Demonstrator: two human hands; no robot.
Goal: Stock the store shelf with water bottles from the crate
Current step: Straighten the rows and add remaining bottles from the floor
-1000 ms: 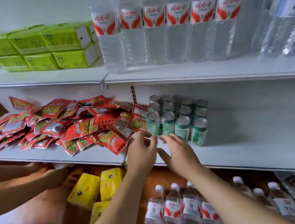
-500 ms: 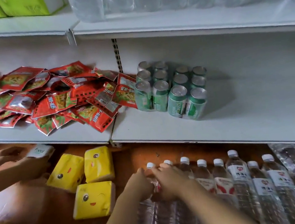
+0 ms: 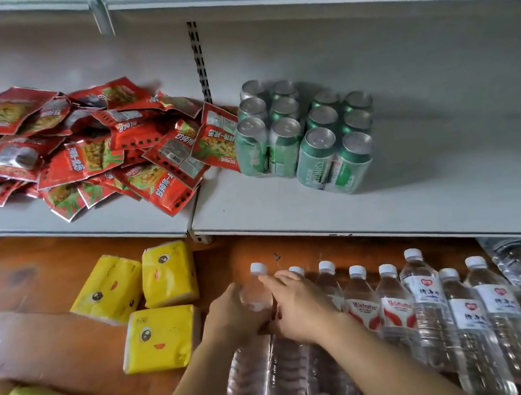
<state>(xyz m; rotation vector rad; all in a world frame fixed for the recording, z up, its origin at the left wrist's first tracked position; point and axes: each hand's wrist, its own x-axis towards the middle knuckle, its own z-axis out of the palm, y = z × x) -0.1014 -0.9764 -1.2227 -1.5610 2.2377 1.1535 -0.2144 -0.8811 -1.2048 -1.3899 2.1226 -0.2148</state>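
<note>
Down at the left end of the bottle row (image 3: 396,321) on the wooden floor, below the shelf's (image 3: 287,213) front edge: hands dropped from the shelf a second ago. Left hand (image 3: 234,317) wrapped around the end bottle (image 3: 257,292); right hand (image 3: 301,306) curled beside its neck, grip unclear. Probably the next pick. No crate visible; bottle bases cut off, blurred.

On the shelf (image 3: 413,186), packets (image 3: 91,151) are heaped left of the cans (image 3: 304,140); below its front edge, tissue packs (image 3: 154,306) are laid left of the bottles (image 3: 428,314)
</note>
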